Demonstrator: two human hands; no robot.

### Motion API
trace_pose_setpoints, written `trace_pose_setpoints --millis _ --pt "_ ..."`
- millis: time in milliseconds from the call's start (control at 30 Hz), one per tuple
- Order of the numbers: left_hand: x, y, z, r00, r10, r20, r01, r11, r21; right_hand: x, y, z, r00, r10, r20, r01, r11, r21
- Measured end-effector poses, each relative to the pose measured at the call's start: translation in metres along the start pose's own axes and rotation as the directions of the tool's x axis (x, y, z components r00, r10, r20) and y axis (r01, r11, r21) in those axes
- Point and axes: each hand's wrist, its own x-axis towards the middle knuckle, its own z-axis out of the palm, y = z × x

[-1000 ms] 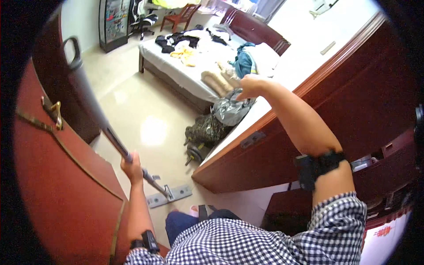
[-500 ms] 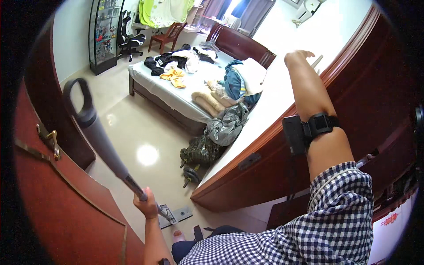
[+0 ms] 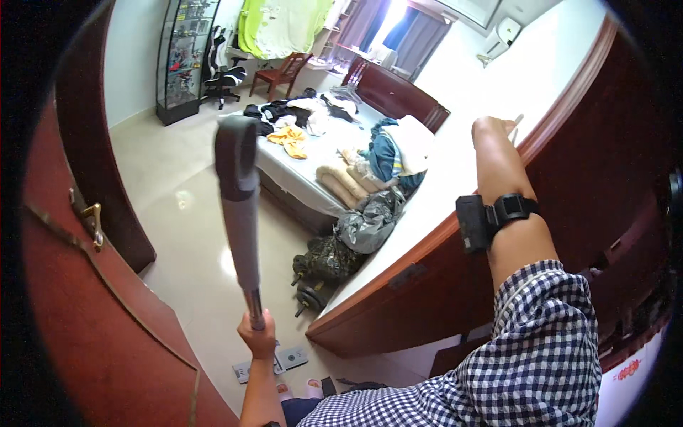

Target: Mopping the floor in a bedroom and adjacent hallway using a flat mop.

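Note:
My left hand (image 3: 257,336) is closed round the metal lower part of a flat mop's pole (image 3: 243,228). The pole stands nearly upright, its thick grey grip and dark looped top rising toward the camera. Below, the mop's flat grey head (image 3: 292,357) rests on the tiled floor close to my feet, partly hidden by my forearm. Raised at the far right, my right hand (image 3: 491,128) reaches past the door frame to the white wall. Its fingers are partly hidden but look stretched out, beside a thin white plate (image 3: 516,127) seen edge-on. Whether they touch it, I cannot tell.
A red-brown door (image 3: 107,299) stands at the left, a wooden door frame (image 3: 398,306) at the right. Ahead is a bed (image 3: 306,167) with clothes and bedding on it. Dark plastic bags (image 3: 370,220) and a dumbbell (image 3: 310,300) lie beside it. A glass cabinet (image 3: 181,64) stands behind.
The mop's pole has swung from leaning left to nearly upright, and my left hand has shifted slightly right. My right hand stays raised by the wall, a little lower in view.

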Motion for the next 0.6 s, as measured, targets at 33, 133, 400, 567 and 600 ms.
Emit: trace_pose_setpoints --millis 33,133,400,567,600 --pt "-0.002 -0.002 0.001 1.0 0.004 -0.001 -0.004 1.0 -0.015 0.001 0.003 0.002 1.0 0.005 0.007 -0.005 1.0 0.001" --pt "-0.003 0.011 0.001 1.0 -0.011 0.015 0.011 0.999 -0.033 0.011 0.009 0.011 0.999 0.006 0.04 -0.007 1.0 0.009" --pt "-0.006 -0.018 -0.01 0.994 -0.107 0.006 0.105 0.985 0.139 0.049 0.025 0.043 0.986 0.012 0.165 -0.012 1.0 0.002" --pt "0.006 0.002 -0.005 0.994 -0.104 0.046 0.098 0.989 0.11 0.136 0.037 0.057 0.976 -0.145 0.163 0.135 0.988 0.071" --pt "0.012 -0.008 0.018 0.998 -0.032 0.053 0.034 0.999 -0.037 0.172 0.091 0.063 0.96 -0.256 0.111 0.243 0.963 0.119"
